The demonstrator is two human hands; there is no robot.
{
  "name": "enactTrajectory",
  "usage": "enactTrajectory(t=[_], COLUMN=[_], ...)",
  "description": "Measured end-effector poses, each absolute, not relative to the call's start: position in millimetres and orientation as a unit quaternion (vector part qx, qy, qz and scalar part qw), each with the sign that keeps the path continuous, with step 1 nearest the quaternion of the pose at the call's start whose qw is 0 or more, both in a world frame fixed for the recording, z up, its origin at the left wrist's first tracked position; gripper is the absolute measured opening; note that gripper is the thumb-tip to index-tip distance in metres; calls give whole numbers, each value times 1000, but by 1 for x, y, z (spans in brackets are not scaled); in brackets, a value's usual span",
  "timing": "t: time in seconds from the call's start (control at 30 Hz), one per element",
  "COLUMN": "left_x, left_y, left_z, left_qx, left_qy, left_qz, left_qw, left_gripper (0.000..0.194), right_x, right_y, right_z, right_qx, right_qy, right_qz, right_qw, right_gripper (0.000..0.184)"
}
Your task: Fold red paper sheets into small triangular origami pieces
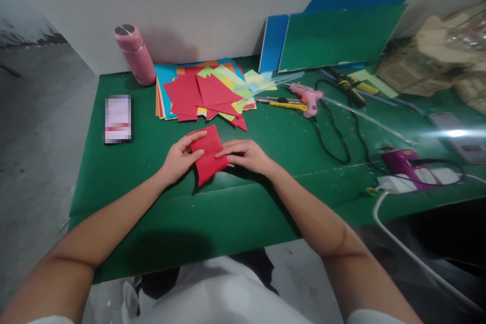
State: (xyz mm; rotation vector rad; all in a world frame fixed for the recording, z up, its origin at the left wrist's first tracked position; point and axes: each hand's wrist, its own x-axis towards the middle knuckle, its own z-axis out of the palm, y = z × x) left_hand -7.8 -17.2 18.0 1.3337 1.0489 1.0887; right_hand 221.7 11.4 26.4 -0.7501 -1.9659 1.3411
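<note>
A piece of red paper (211, 157), seemingly folded, is held between my two hands just above the green table. My left hand (181, 154) pinches its left side, thumb lying on the front and fingers along the upper edge. On the right, the fingers of my right hand (246, 156) close on the paper's right edge. Part of those fingers is hidden behind the sheet. Just beyond my hands lies a pile of coloured paper (182, 93), with several red cut pieces on top of blue, orange, yellow and green sheets.
A pink bottle (135, 55) and a blurred-out phone (118, 119) stand at left. Right of the paper lie a yellow utility knife (288, 105), a pink glue gun (307, 98) with its cable, and pliers (351, 90). A purple power strip (408, 164) sits near the right edge.
</note>
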Motion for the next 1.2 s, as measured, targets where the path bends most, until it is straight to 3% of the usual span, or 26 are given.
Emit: enactTrajectory(t=[0.13, 0.3, 0.63, 0.8, 0.93, 1.2], left_x=[-8, -6, 2, 5, 7, 4], left_y=[-20, -23, -24, -24, -25, -25], left_z=[23, 25, 22, 18, 17, 20], left_qx=[575, 564, 520, 499, 485, 511], left_qy=[456, 459, 517, 469, 445, 445], left_qz=[466, 488, 497, 529, 555, 524], left_qw=[495, 482, 464, 501, 508, 517], left_gripper=[42, 48, 29, 39, 48, 53], right_x=[219, 216, 209, 206, 205, 204], right_y=[10, 7, 2, 3, 3, -1], right_z=[26, 29, 26, 23, 25, 27], right_qx=[-343, -394, -436, -412, -401, -399], right_qy=[-701, -658, -673, -605, -571, -560], right_qz=[518, 526, 468, 537, 600, 628], right_qw=[350, 368, 371, 419, 391, 365], right_gripper=[28, 35, 36, 36, 44, 36])
